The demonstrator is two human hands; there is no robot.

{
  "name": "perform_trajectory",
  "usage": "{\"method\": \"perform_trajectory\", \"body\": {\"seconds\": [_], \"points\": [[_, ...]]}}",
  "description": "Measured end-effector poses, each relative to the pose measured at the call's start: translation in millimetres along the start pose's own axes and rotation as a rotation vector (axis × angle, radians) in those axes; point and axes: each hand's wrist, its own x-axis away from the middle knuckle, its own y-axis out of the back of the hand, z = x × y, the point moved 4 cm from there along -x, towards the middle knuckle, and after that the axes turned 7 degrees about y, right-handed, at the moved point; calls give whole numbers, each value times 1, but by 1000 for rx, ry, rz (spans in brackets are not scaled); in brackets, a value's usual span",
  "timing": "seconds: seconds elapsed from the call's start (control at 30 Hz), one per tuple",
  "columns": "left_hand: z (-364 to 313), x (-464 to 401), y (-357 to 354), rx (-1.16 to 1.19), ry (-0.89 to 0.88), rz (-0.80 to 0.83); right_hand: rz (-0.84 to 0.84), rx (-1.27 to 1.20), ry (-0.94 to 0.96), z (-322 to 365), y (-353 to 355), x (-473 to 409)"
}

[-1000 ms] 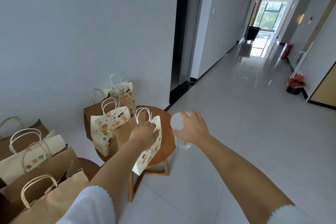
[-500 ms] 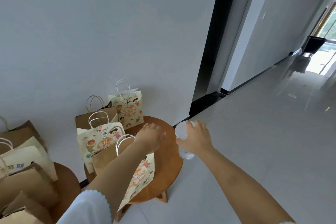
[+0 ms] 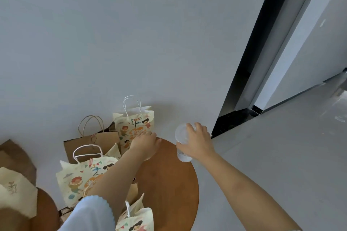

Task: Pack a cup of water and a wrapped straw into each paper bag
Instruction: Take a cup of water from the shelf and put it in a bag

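Near my own body, at the bottom edge, I see a printed paper bag on the round wooden desk. Further out, my left hand is above the desk with loose fingers, holding nothing. My right hand grips the clear cup beside the desk's far edge. Behind, another printed bag stands against the wall.

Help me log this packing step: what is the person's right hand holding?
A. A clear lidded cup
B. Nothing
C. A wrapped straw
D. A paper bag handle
A: the right hand grips a clear lidded cup beside the round wooden table.
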Motion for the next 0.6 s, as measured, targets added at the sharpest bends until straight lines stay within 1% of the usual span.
{"method": "perform_trajectory", "body": {"seconds": [0.07,0.2,0.37,0.47,0.6], "points": [[9,-13,-8,-16,48,30,29,-16,30,-4,-11,-18],[30,-48,-19,31,125,20,90,-35,118,-11,-36,-60],[53,-75,-37,127,330,46,148,-52,261,-22,-62,-119],[59,-91,-40,192,452,17,172,-72,350,-27,-72,-155],[66,-107,-46,221,551,5,193,-87,447,-25,-82,-192]]}}
